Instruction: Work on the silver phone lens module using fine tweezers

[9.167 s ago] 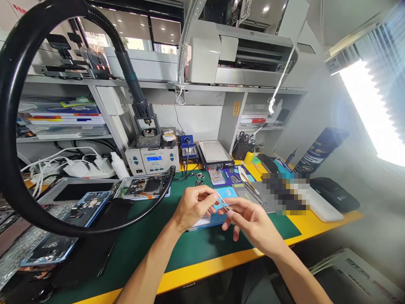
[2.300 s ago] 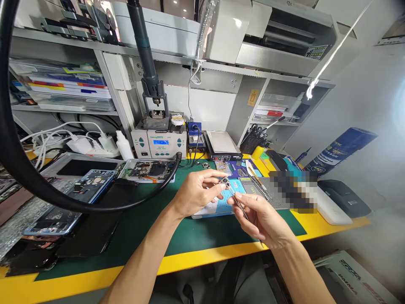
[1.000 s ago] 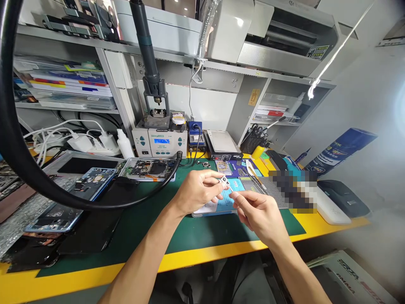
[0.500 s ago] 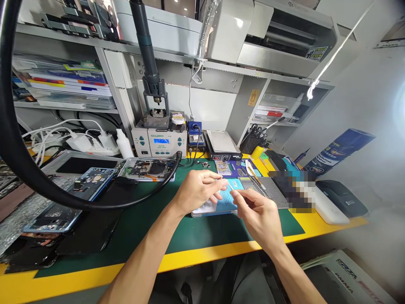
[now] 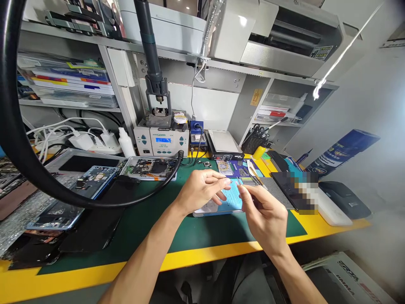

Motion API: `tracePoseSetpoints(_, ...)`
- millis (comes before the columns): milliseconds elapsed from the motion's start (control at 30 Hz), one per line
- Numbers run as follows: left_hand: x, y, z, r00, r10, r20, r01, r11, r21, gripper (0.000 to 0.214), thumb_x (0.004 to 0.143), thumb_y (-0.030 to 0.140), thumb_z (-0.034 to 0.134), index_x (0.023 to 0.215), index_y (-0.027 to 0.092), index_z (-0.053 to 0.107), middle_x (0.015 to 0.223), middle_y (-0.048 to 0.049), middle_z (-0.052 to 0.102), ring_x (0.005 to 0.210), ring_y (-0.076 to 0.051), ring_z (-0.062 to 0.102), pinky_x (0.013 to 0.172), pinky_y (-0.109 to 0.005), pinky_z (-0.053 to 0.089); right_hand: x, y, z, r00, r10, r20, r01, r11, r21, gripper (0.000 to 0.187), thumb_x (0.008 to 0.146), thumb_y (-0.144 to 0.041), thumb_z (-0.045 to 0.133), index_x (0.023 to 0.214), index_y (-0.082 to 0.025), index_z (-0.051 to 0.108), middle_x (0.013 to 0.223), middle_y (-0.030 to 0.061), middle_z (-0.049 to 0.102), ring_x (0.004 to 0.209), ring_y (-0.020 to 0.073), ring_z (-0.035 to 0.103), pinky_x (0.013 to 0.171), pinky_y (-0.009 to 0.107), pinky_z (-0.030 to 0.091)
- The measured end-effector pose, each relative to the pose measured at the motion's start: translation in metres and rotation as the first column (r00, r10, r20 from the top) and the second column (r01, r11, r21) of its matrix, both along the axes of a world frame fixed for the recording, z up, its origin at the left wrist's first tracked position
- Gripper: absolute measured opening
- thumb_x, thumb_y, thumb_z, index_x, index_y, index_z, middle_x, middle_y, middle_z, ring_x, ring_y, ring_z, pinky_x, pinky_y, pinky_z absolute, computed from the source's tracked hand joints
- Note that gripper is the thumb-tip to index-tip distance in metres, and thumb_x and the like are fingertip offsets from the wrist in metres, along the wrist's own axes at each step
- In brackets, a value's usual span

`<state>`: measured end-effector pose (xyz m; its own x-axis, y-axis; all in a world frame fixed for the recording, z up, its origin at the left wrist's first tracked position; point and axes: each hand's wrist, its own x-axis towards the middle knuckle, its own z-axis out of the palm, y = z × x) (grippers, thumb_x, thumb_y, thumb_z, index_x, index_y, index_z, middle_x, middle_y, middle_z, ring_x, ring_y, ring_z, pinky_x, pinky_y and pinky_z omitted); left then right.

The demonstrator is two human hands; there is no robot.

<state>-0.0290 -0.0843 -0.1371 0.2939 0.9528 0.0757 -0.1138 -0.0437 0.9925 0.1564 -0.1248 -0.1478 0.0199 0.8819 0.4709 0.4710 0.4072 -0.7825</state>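
My left hand (image 5: 202,191) is closed in a pinch above the blue-and-white box (image 5: 232,198), thumb against forefinger. What it holds, if anything, is too small to make out. To its right, my right hand (image 5: 265,211) is also pinched, and a thin, slender tip shows above its fingertips; its kind cannot be told. A small gap separates the two hands' fingertips. Beneath them the flat box lies on the green mat (image 5: 177,245). Several slim tools, among them tweezers (image 5: 255,173), lie just behind my right hand beside a grey perforated pad (image 5: 276,190).
At left lie a blue phone frame (image 5: 79,192) and black sheets (image 5: 91,228). A thick black hose (image 5: 126,206) arcs across the left foreground to the rework station (image 5: 163,141). Behind the box stands a flat heating plate (image 5: 225,143). A blue spray can (image 5: 344,150) stands at right.
My right hand has moved slightly right, away from my left fingertips, widening the gap. My left hand keeps its pinch almost in place. The whole view has shifted a little.
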Motion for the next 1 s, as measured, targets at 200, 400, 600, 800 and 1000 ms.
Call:
tracePoseSetpoints(200, 0.003, -0.003, 0.002, 0.998, 0.039, 0.047, -0.042, 0.998, 0.052, 0.038, 0.082, 0.028, 0.079, 0.113, 0.008, 0.068, 0.084, -0.0084, 0.077, 0.065, -0.019, 0.075, 0.053, -0.028, 0.063, 0.010, 0.004, 0.010, 0.918, 0.192, -0.347, -0.350, 0.801, -0.485, 0.038, 0.103, -0.048, 0.059, 0.084, -0.015, 0.063, 0.055, -0.0108, 0.049, 0.033, 0.0034, 0.037, 0.031, 0.016, 0.028)
tracePoseSetpoints(400, 0.002, -0.004, 0.003, 0.998, 0.035, 0.044, -0.039, 0.996, 0.086, 0.035, 0.083, 0.026, 0.078, 0.112, 0.008, 0.070, 0.081, -0.0060, 0.076, 0.057, -0.012, 0.069, 0.053, -0.023, 0.059, 0.022, 0.008, 0.011, 0.734, 0.198, -0.650, -0.626, 0.570, -0.532, 0.032, 0.103, -0.045, 0.059, 0.099, -0.014, 0.065, 0.065, -0.0079, 0.058, 0.034, 0.0013, 0.036, 0.028, 0.014, 0.025)
tracePoseSetpoints(600, 0.002, -0.002, -0.001, 0.999, 0.010, 0.036, -0.014, 0.995, 0.103, 0.036, 0.085, 0.028, 0.077, 0.116, 0.011, 0.071, 0.079, -0.0030, 0.075, 0.057, -0.012, 0.067, 0.053, -0.024, 0.060, 0.026, 0.013, 0.005, 0.607, 0.163, -0.778, -0.741, 0.469, -0.480, 0.030, 0.104, -0.042, 0.059, 0.100, -0.013, 0.067, 0.062, -0.0089, 0.057, 0.031, 0.0007, 0.034, 0.027, 0.013, 0.026)
tracePoseSetpoints(800, 0.001, -0.002, -0.003, 0.999, -0.026, 0.035, 0.021, 0.992, 0.122, 0.032, 0.087, 0.026, 0.075, 0.116, 0.014, 0.073, 0.077, -0.0012, 0.074, 0.059, -0.012, 0.067, 0.054, -0.024, 0.061, 0.028, 0.017, 0.001, 0.501, 0.124, -0.856, -0.817, 0.394, -0.421, 0.026, 0.104, -0.039, 0.062, 0.101, -0.013, 0.067, 0.067, -0.0071, 0.061, 0.034, 0.0008, 0.039, 0.028, 0.012, 0.028)
tracePoseSetpoints(1000, 0.000, -0.002, -0.002, 0.999, -0.030, 0.042, 0.025, 0.991, 0.130, 0.031, 0.087, 0.026, 0.076, 0.116, 0.015, 0.073, 0.079, -0.0013, 0.074, 0.060, -0.012, 0.067, 0.054, -0.024, 0.060, 0.030, 0.019, 0.000, 0.421, 0.086, -0.903, -0.869, 0.322, -0.375, 0.023, 0.103, -0.036, 0.063, 0.102, -0.013, 0.067, 0.068, -0.0070, 0.061, 0.036, 0.0015, 0.043, 0.029, 0.012, 0.032)
